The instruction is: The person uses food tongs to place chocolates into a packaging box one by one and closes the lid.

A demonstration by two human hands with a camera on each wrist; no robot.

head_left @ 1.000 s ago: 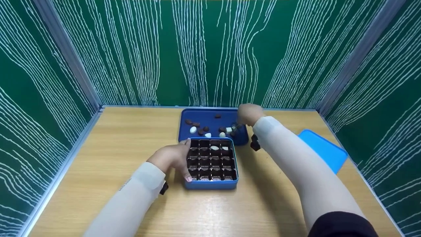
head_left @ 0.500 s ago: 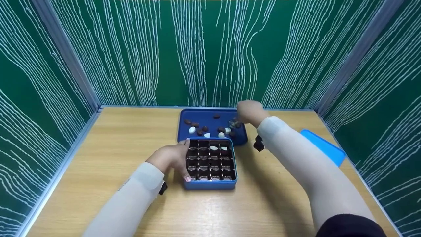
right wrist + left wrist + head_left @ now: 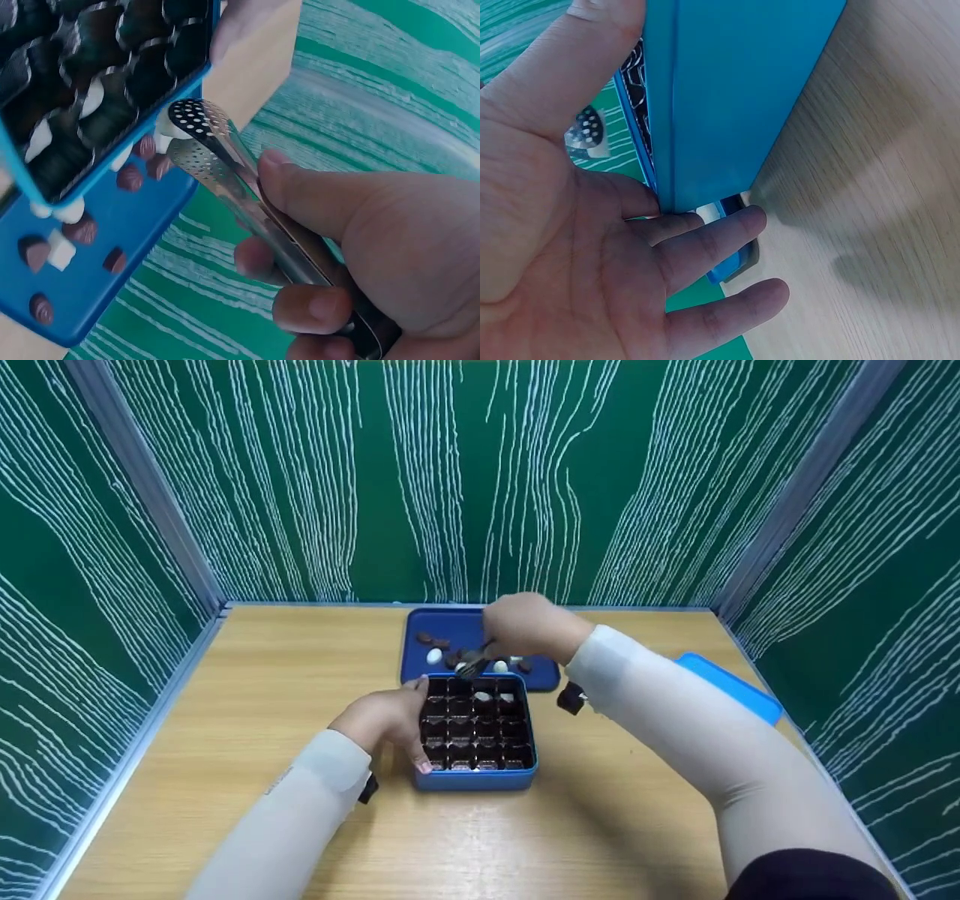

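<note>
My left hand (image 3: 386, 724) grips the left side of a blue square box (image 3: 474, 781), thumb at the near corner, fingertips at the far one. Inside, a dark tray of square compartments holds a white chocolate (image 3: 483, 697) and another white piece (image 3: 507, 698) in the row farthest from me. My right hand (image 3: 536, 626) holds metal tongs (image 3: 255, 202) with perforated ends, low above the box's far edge. Something whitish shows by the tips in the right wrist view; whether they pinch it I cannot tell. From the left wrist, a perforated tong end (image 3: 589, 131) appears past the box.
Behind the box lies a dark blue tray (image 3: 457, 622) with several brown and white chocolates, partly hidden by my right hand. A light blue lid (image 3: 731, 686) rests on the wooden table (image 3: 285, 660) at the right. Green walls with white lines enclose the table.
My right hand has moved left with the tongs, from the tray's right end to above the box's far edge. The left hand keeps its hold on the box.
</note>
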